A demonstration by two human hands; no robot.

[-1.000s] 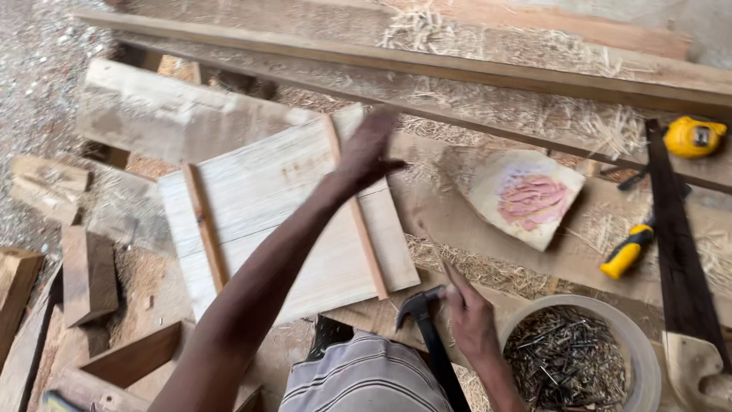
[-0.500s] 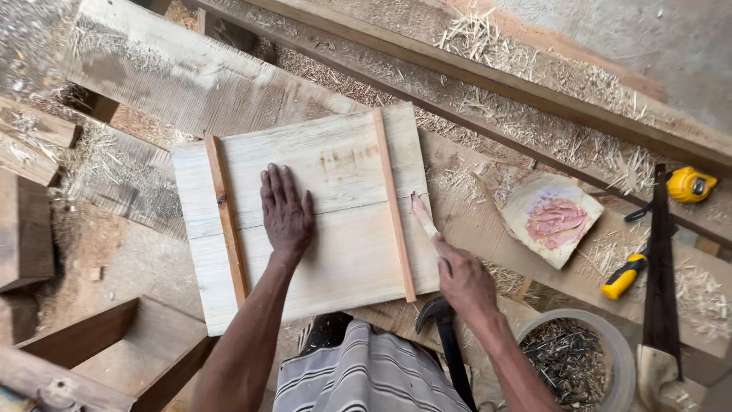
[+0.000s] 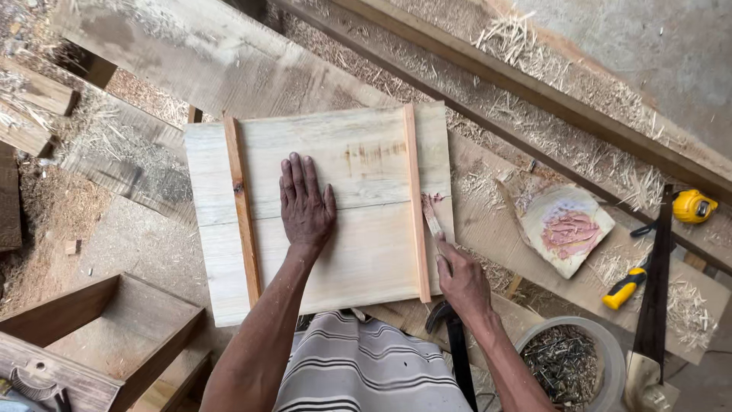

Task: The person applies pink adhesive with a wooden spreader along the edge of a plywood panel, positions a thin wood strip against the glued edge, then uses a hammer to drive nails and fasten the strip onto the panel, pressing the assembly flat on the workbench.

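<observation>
Left hand (image 3: 305,202): flat on the panel (image 3: 335,221), palm down, fingers together and pointing away; same spot between the two battens as half a second ago.
Right hand (image 3: 461,278): closed around a small spatula (image 3: 433,217); pinkish filler on its tip, which touches the panel's right edge just beside the right batten (image 3: 415,202). A second ago this hand was low, by the hammer (image 3: 450,328).
Panel: pale boards lying on the bench (image 3: 229,61), left batten (image 3: 242,206) near the other edge. A second ago it was skewed, now squarer.
Filler: pink patch on a scrap board (image 3: 564,229), right of the panel.
Nearby: nail bucket (image 3: 568,362), saw (image 3: 656,297), yellow tape (image 3: 694,206).
</observation>
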